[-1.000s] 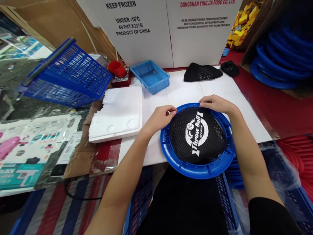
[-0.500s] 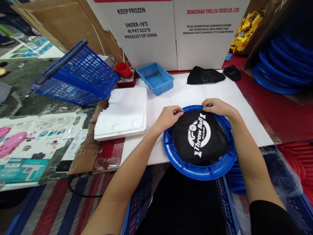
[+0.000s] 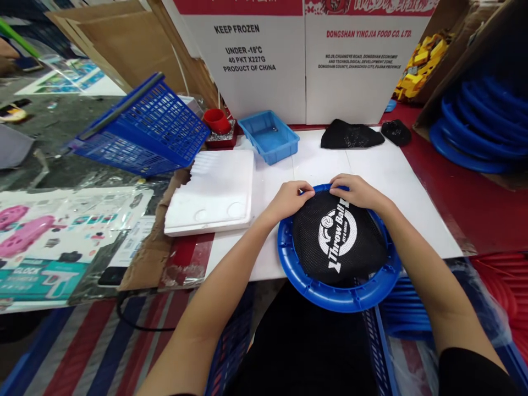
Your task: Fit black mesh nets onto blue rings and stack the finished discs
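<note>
A blue plastic ring (image 3: 330, 297) lies at the near edge of the white table top (image 3: 396, 176), partly hanging over it. A black mesh net (image 3: 338, 239) with a white "Throw Ball" print is spread inside the ring. My left hand (image 3: 289, 199) and my right hand (image 3: 355, 191) sit close together at the ring's far side. Both have their fingers curled, pinching the top edge of the net against the rim.
A white foam tray (image 3: 212, 192) lies left of the ring. Behind stand a small blue bin (image 3: 270, 135), a red cup (image 3: 216, 121), a tilted blue basket (image 3: 144, 129), two black nets (image 3: 350, 135) and white cartons (image 3: 305, 60). Stacked blue rings (image 3: 474, 132) fill a box at right.
Both hands have slid toward each other along the far rim of the ring, the right hand moving left most. The view has shifted slightly down and right.
</note>
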